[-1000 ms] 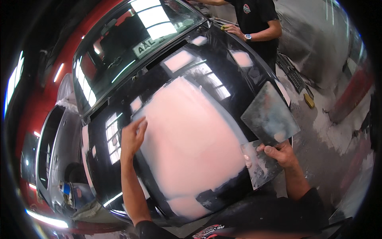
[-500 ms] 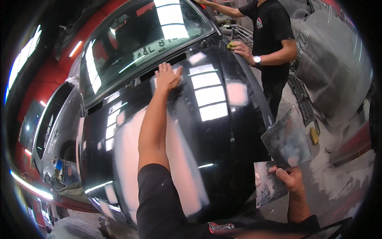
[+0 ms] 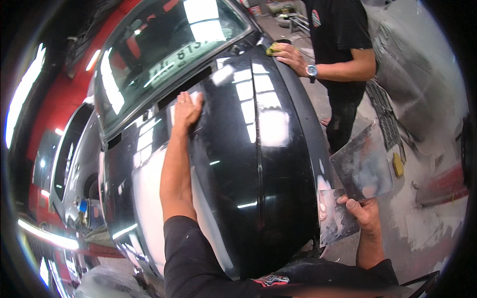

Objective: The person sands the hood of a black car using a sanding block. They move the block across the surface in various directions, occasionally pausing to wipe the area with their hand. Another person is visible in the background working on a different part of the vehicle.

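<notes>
My left hand (image 3: 187, 110) lies with fingers extended on a pale patch near the windshield end of the glossy black car hood (image 3: 223, 188). A large pale pink-white filler area (image 3: 149, 191) runs beneath my left arm, with a smaller patch (image 3: 273, 129) farther right. My right hand (image 3: 362, 211) is closed on two thin mottled plates at the hood's right edge: a grey-blue upper plate (image 3: 361, 161) and a lower plate (image 3: 338, 226) with pink paste on it.
A co-worker (image 3: 338, 35) stands at the hood's right, a hand (image 3: 293, 59) on a yellow pad near the windshield (image 3: 149, 54). Black grille parts (image 3: 380, 109) and a yellow block (image 3: 397, 164) lie on the floor. A detached door (image 3: 74, 154) stands left; grey covered bodywork (image 3: 412, 79) is right.
My left hand moved from the large patch's edge up toward the windshield end, then slightly left. The view swung, and the co-worker's lower body shows more. My right hand keeps the plates.
</notes>
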### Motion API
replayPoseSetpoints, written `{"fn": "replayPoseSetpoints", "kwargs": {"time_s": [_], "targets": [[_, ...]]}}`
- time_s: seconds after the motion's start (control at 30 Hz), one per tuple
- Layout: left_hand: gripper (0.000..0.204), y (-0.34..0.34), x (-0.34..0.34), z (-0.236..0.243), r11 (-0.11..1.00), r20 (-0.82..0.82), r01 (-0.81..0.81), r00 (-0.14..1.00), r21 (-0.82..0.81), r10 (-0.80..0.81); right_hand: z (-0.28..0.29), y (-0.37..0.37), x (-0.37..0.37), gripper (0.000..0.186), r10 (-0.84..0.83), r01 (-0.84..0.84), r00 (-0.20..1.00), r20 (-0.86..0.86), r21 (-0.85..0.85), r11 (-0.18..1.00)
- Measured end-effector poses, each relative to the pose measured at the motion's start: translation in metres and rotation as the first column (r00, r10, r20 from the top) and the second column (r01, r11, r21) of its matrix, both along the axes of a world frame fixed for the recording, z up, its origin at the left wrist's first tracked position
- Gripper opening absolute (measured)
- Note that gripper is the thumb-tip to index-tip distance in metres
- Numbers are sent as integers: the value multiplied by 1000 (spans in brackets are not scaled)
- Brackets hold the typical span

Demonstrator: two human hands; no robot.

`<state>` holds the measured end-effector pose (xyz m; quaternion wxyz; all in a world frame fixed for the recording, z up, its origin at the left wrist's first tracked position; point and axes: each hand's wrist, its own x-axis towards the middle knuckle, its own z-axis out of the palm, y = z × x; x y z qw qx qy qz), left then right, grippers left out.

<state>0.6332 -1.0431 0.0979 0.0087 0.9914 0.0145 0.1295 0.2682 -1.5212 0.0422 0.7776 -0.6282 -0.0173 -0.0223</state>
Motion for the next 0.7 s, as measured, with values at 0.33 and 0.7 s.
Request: {"fn": "replayPoseSetpoints", "kwargs": {"time_s": [0.33, 0.7], "targets": [[101, -34, -84, 1, 999, -81, 39, 996, 1, -38, -2, 17, 17, 18, 152, -160, 979, 133, 52, 986], [78, -69, -165, 79, 972, -378, 228, 906, 50, -192, -1, 20, 25, 21, 171, -176, 978, 121, 26, 984]]}}
